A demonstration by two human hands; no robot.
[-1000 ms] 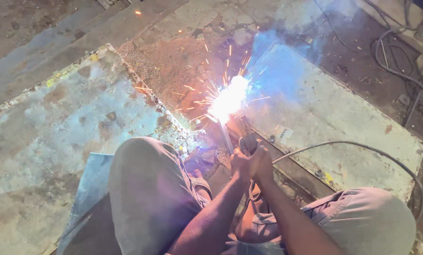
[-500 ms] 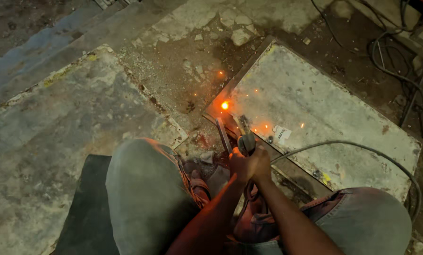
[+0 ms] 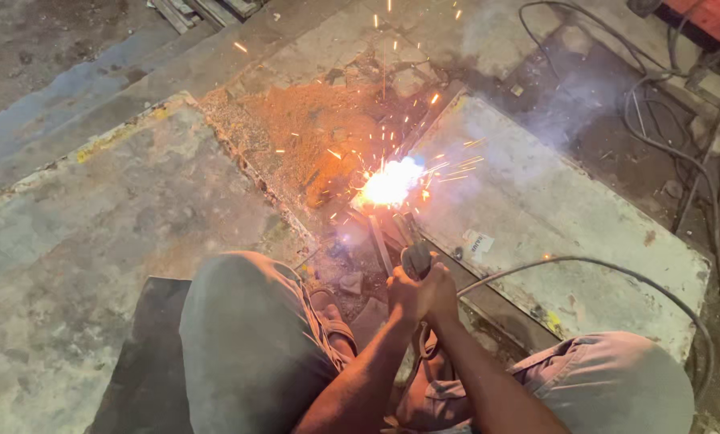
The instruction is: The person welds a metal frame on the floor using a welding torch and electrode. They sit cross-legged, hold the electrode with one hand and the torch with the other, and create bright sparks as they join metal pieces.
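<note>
Left hand (image 3: 406,293) and right hand (image 3: 440,291) pressed together, both clasped round the welding holder (image 3: 417,259), likely for steadiness. Rod runs up-left to the bright arc (image 3: 390,185), just beyond the hands, at the near-left edge of the metal plate (image 3: 537,217). Cable (image 3: 617,269) trails right.

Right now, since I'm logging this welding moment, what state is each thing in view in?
Left hand: closed on the electrode holder, beside the other hand.
Right hand: closed on the same holder.
Electrode holder: gripped, pointed at the arc.
Arc: lit, throwing sparks and smoke.
Metal plate: flat on the ground, arc at its edge.
Cable: slack, looping over the plate.
Knees: bent, squatting.
</note>
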